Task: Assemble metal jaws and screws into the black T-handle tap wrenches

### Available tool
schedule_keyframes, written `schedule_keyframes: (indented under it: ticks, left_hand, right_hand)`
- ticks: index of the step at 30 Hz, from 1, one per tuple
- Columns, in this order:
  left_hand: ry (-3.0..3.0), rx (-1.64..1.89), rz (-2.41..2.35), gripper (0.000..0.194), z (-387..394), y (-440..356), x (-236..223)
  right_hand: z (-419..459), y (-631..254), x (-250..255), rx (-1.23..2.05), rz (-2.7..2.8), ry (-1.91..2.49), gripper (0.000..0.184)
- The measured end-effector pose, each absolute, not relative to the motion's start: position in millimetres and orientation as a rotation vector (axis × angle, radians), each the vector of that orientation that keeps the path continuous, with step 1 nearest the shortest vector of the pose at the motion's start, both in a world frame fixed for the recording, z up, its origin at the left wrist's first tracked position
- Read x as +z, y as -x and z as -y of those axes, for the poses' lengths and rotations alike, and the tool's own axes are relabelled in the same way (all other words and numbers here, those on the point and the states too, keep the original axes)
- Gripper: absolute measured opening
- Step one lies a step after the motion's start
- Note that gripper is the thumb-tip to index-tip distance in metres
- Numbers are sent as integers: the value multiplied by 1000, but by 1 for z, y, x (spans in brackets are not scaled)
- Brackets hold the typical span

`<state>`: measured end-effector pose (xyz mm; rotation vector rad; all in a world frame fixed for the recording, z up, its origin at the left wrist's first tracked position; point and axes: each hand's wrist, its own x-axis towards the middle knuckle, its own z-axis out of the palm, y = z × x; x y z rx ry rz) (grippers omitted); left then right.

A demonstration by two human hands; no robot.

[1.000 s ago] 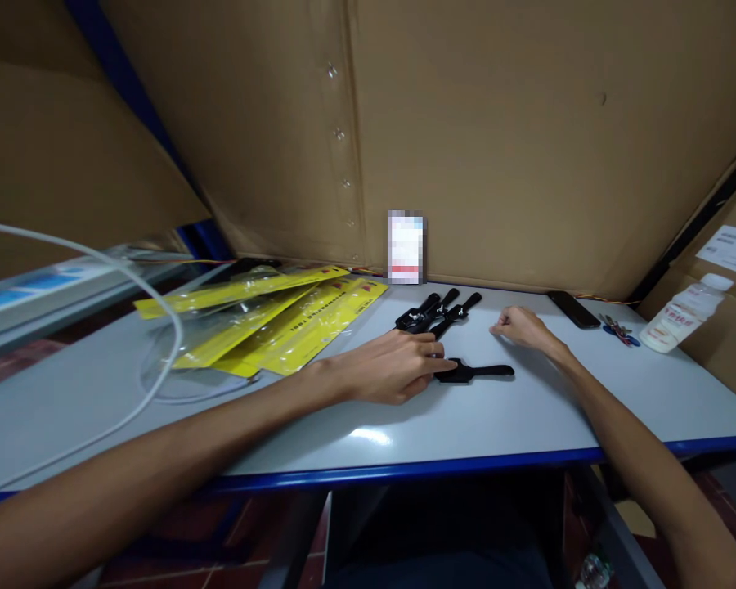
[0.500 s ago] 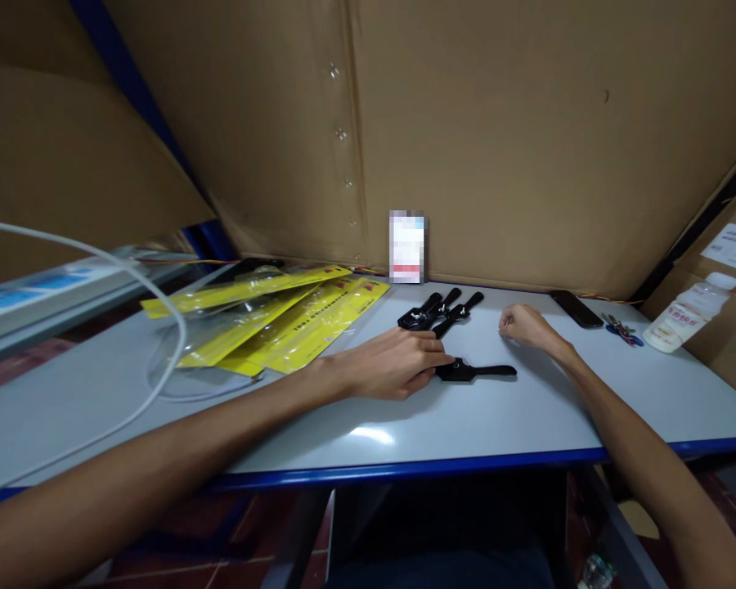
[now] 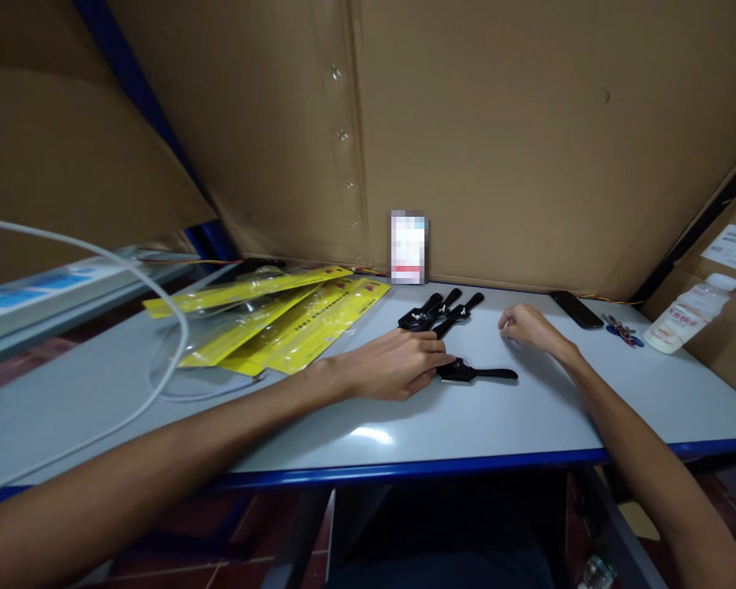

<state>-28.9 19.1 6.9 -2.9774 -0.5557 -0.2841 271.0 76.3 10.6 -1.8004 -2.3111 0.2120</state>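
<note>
A black spokeshave lies on the table in front of me, its right handle pointing right. My left hand is closed over its left end, with the index finger reaching onto the body; the left handle is hidden under my fingers. Just behind it, several more black spokeshaves lie close together. To the right, my right hand rests near the tabletop with its fingers curled in and pressed together. Whatever may be between those fingertips is hidden. It is apart from the spokeshaves.
Yellow-and-clear packages lie piled at the left, near a white cable. A lit phone leans on the cardboard wall. On the right are a dark phone, keys and a bottle.
The spokeshave under my left hand has tipped slightly, and a pale edge shows along its front. Both hands are in nearly the same place.
</note>
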Motion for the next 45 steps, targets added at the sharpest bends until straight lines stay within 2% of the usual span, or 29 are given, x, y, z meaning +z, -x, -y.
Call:
schedule_keyframes:
  ticks: [4,8,11,16,22,28,34,38,45]
  left_hand:
    - [2977,-315,551,40,-20,29,6]
    - [3001,-399,544,42,-22,29,2]
    - [3009,-408,549,41,-22,28,0]
    - [2999,-372,554,36,-21,27,3]
    - [3032,-334,566,34,-20,27,8]
    - [3061,-398,554,36,-21,28,7]
    - [2999,-257,696,17,-21,29,8]
    - [2946,-130,720,25,-23,28,4]
    - [2973,-238,720,30,-27,27,-5]
  right_hand:
    - [-68,-264,22,478,2259,1695,15]
    - [-50,-249,34,916,2143,1392,10]
    - [-36,-234,36,1065,2158,1195,13]
    - [-26,-215,27,963,2261,1054,9]
    - [-23,-207,16,873,2252,1097,3]
    - [-20,-203,16,686,2338,1124,9]
    - [-17,-203,17,342,2542,1033,14]
    - [-15,-201,17,241,2638,978,19]
    - [-10,-195,27,129,2770,938,26]
